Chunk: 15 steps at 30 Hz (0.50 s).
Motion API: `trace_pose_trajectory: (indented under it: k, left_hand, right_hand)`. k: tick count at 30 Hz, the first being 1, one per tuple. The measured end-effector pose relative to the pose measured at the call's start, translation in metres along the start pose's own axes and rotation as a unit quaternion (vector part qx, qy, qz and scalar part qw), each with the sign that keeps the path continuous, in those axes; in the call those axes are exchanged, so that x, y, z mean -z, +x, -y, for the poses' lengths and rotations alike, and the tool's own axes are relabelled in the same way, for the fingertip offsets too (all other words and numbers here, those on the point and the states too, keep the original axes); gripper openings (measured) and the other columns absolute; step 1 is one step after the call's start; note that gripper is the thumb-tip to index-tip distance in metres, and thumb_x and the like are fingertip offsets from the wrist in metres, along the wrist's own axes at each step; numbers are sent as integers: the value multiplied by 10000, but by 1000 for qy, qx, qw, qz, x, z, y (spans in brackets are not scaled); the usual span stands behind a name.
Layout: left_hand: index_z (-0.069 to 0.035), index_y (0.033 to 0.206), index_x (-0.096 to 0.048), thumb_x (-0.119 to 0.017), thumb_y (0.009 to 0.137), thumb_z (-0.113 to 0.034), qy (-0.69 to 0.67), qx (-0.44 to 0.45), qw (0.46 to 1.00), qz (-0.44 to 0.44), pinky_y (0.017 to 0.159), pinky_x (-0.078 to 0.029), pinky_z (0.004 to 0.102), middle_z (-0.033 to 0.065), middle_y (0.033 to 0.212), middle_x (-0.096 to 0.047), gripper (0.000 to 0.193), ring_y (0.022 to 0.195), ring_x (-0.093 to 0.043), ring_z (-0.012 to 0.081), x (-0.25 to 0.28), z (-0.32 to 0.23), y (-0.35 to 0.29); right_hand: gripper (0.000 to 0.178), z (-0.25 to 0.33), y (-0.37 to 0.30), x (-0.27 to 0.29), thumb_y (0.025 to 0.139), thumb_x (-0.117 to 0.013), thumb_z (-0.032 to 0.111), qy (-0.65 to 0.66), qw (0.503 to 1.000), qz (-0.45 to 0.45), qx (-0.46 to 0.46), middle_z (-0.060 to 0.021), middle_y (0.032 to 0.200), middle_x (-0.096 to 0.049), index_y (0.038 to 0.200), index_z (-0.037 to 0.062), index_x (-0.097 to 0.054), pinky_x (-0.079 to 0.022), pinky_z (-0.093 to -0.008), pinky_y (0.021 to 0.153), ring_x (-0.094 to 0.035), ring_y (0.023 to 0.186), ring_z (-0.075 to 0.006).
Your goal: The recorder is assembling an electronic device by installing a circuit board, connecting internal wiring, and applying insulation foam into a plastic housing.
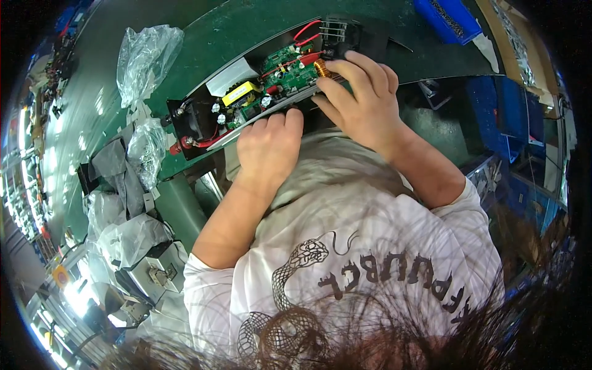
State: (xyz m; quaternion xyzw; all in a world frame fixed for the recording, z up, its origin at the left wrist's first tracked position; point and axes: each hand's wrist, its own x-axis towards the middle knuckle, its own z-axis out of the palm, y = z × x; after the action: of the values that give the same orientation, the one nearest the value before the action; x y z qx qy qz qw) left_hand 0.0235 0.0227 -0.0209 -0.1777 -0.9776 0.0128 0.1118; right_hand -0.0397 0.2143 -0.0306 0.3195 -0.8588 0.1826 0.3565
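Note:
A long open metal case (277,106) lies slantwise on the bench, holding green circuit boards (295,79). Inside it are a yellow-wrapped transformer (240,94), a grey metal plate (231,78), round capacitors, red wires and a copper-wound coil (321,68). My left hand (269,143) is closed over the case's near long edge, its fingertips hidden. At the right end, my right hand (362,98) straddles the near wall, thumb outside and curled index finger by the coil. Its other fingers reach toward the black end part (341,37).
Clear plastic bags (147,65) lie on the green bench (213,28) at the left, near a grey cloth (114,166). A blue bin (449,21) of small dark parts stands at the far right. A metal box (155,271) sits at lower left.

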Motion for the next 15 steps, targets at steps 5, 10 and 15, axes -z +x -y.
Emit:
trace_pose_trajectory:
  k: [5, 10, 15]
  left_hand:
    - [-144, 957, -640, -615, 797, -148, 10, 13, 1000, -3, 544, -517, 337, -3, 702, -605, 162, 621, -654, 188, 4, -1, -4]
    - [-152, 896, -602, -615, 777, -146, -20, 9, 999, -27, 541, -512, 339, -10, 695, -583, 120, 621, -637, 191, 7, 0, -4]
    - [-159, 836, -549, -613, 766, -144, -31, 20, 998, -52, 547, -500, 338, -20, 686, -558, 96, 635, -613, 180, 5, 3, -6]
  right_hand:
    - [339, -13, 10, 2, 725, -816, 263, 40, 994, 93, 31, 19, 1121, -631, 1024, 182, -679, -403, -379, 970, -572, 1114, -201]
    - [324, -12, 13, 7, 715, -817, 259, 66, 989, 126, 32, 26, 1072, -626, 994, 176, -676, -422, -376, 924, -581, 1046, -192]
    - [298, -11, 16, 11, 717, -815, 264, 76, 976, 199, 36, 29, 980, -601, 973, 184, -683, -437, -353, 777, -567, 891, -184]
